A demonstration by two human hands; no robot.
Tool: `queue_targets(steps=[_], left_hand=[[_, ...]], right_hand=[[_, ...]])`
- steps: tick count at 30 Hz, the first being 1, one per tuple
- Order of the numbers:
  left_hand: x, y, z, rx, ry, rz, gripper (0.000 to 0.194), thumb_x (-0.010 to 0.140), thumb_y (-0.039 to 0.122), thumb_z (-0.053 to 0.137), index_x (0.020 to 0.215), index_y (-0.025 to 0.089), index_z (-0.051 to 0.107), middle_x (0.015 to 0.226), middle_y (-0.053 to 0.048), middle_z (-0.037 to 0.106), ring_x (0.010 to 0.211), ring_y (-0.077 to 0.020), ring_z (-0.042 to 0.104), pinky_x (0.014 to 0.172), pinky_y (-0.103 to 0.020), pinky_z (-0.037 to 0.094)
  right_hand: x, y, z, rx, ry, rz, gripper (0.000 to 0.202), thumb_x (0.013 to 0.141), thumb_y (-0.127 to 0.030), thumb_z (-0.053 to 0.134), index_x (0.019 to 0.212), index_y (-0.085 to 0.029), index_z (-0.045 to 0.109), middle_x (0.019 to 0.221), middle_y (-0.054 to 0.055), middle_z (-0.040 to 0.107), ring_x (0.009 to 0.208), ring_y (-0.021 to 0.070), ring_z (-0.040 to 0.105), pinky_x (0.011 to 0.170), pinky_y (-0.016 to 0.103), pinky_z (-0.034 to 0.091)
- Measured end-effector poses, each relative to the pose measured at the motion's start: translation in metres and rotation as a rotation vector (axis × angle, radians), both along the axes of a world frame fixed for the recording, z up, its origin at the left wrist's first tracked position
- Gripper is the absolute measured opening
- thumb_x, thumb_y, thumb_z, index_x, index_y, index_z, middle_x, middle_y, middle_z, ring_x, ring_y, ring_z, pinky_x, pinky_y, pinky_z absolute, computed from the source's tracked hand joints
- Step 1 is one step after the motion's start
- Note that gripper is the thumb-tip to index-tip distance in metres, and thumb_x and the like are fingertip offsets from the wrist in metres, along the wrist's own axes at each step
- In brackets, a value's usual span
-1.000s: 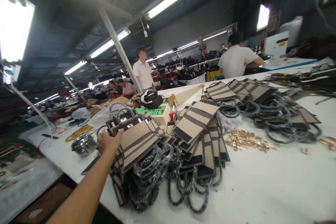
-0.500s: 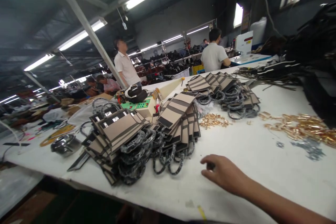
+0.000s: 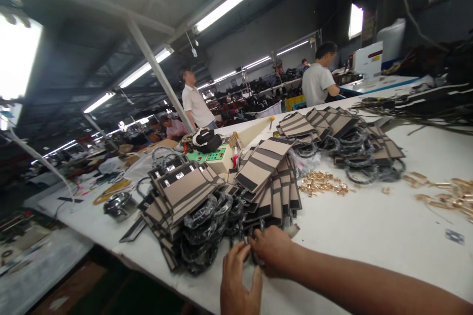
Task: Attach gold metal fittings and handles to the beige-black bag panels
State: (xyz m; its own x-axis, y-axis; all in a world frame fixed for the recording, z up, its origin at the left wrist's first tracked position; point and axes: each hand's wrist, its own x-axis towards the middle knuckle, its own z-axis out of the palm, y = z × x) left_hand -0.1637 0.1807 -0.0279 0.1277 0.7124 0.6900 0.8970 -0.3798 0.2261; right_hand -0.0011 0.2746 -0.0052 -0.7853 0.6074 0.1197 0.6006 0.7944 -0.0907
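My right hand reaches in from the right, its fingers closed around a black plastic-wrapped handle at the front of the middle stack of beige and black striped panels. Just left of it, my left hand has its fingers apart, its fingertips beside the same handle; no object shows in it. More wrapped handles hang from the left stack of panels. The lower part of the held handle is mostly hidden by my hands.
Behind the stacks stands a green and cream machine. Another panel stack, gold metal pieces and a metal pot lie on the white table. Two people are beyond it.
My left hand has come into view at the bottom. My right hand has moved left to the handles and closed on one. The view has shifted, so the scene sits further right.
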Motion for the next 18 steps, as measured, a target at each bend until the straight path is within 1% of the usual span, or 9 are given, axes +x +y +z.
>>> queue_targets(steps=[1, 3, 4, 6, 9, 12, 15, 16, 18], left_hand=[[-0.009, 0.010, -0.015, -0.032, -0.021, 0.075, 0.036, 0.095, 0.026, 0.060, 0.128, 0.018, 0.069, 0.131, -0.016, 0.069, 0.123, -0.0297, 0.068, 0.102, -0.048, 0.060], [-0.023, 0.025, -0.041, -0.120, -0.065, 0.157, 0.044, 0.096, 0.034, 0.059, 0.136, 0.015, 0.065, 0.139, -0.019, 0.065, 0.133, -0.0340, 0.061, 0.109, -0.056, 0.055], [-0.027, 0.030, -0.051, -0.166, -0.087, 0.170, 0.049, 0.096, 0.037, 0.058, 0.140, 0.014, 0.062, 0.143, -0.020, 0.062, 0.137, -0.0352, 0.058, 0.113, -0.058, 0.052], [-0.029, 0.037, -0.065, -0.251, -0.126, 0.173, 0.059, 0.097, 0.041, 0.057, 0.148, 0.011, 0.055, 0.151, -0.022, 0.057, 0.144, -0.0355, 0.052, 0.118, -0.059, 0.046], [-0.019, 0.044, -0.071, -0.341, -0.183, 0.187, 0.066, 0.096, 0.043, 0.058, 0.154, 0.011, 0.049, 0.159, -0.021, 0.050, 0.150, -0.0352, 0.044, 0.124, -0.058, 0.039], [-0.003, 0.052, -0.073, -0.368, -0.261, 0.201, 0.069, 0.094, 0.043, 0.062, 0.154, 0.013, 0.049, 0.163, -0.020, 0.046, 0.153, -0.0355, 0.041, 0.126, -0.057, 0.037], [0.011, 0.060, -0.078, -0.317, -0.329, 0.203, 0.062, 0.096, 0.040, 0.059, 0.151, 0.013, 0.052, 0.161, -0.021, 0.046, 0.151, -0.0347, 0.044, 0.123, -0.055, 0.041], [0.015, 0.062, -0.080, -0.291, -0.336, 0.197, 0.058, 0.097, 0.038, 0.057, 0.149, 0.012, 0.053, 0.160, -0.022, 0.046, 0.150, -0.0346, 0.045, 0.122, -0.055, 0.043], [0.022, 0.065, -0.082, -0.235, -0.334, 0.162, 0.052, 0.097, 0.033, 0.055, 0.145, 0.013, 0.057, 0.159, -0.022, 0.047, 0.148, -0.0346, 0.049, 0.119, -0.055, 0.048]], right_hand=[[0.004, 0.001, 0.002, -0.005, -0.008, 0.006, 0.050, 0.078, -0.040, 0.082, 0.121, -0.017, 0.070, 0.104, 0.016, 0.074, 0.088, 0.0347, 0.076, 0.069, 0.042, 0.061], [0.016, 0.003, 0.005, -0.027, -0.033, 0.004, 0.049, 0.076, -0.044, 0.082, 0.116, -0.017, 0.072, 0.102, 0.016, 0.075, 0.085, 0.0348, 0.076, 0.069, 0.043, 0.061], [0.023, 0.004, 0.006, -0.040, -0.046, -0.003, 0.049, 0.075, -0.045, 0.083, 0.114, -0.018, 0.072, 0.102, 0.015, 0.076, 0.085, 0.0353, 0.076, 0.070, 0.043, 0.060], [0.040, 0.005, 0.009, -0.067, -0.072, -0.020, 0.051, 0.072, -0.044, 0.084, 0.115, -0.019, 0.073, 0.104, 0.015, 0.076, 0.086, 0.0367, 0.076, 0.070, 0.044, 0.060], [0.071, -0.001, 0.013, -0.121, -0.094, -0.072, 0.054, 0.071, -0.038, 0.083, 0.122, -0.021, 0.072, 0.108, 0.014, 0.076, 0.087, 0.0377, 0.076, 0.072, 0.045, 0.058], [0.100, -0.002, 0.022, -0.253, -0.028, -0.084, 0.057, 0.068, -0.038, 0.086, 0.123, -0.028, 0.075, 0.113, 0.011, 0.076, 0.091, 0.0352, 0.075, 0.077, 0.041, 0.057], [0.113, 0.017, 0.038, -0.407, 0.206, -0.162, 0.050, 0.072, -0.046, 0.086, 0.120, -0.032, 0.078, 0.114, 0.006, 0.076, 0.099, 0.0295, 0.074, 0.084, 0.034, 0.055], [0.112, 0.027, 0.045, -0.398, 0.275, -0.227, 0.047, 0.076, -0.045, 0.083, 0.121, -0.031, 0.078, 0.115, 0.006, 0.076, 0.101, 0.0282, 0.073, 0.086, 0.033, 0.055], [0.101, 0.049, 0.058, -0.276, 0.328, -0.366, 0.044, 0.084, -0.040, 0.077, 0.127, -0.030, 0.076, 0.120, 0.007, 0.074, 0.104, 0.0289, 0.074, 0.090, 0.036, 0.056]])
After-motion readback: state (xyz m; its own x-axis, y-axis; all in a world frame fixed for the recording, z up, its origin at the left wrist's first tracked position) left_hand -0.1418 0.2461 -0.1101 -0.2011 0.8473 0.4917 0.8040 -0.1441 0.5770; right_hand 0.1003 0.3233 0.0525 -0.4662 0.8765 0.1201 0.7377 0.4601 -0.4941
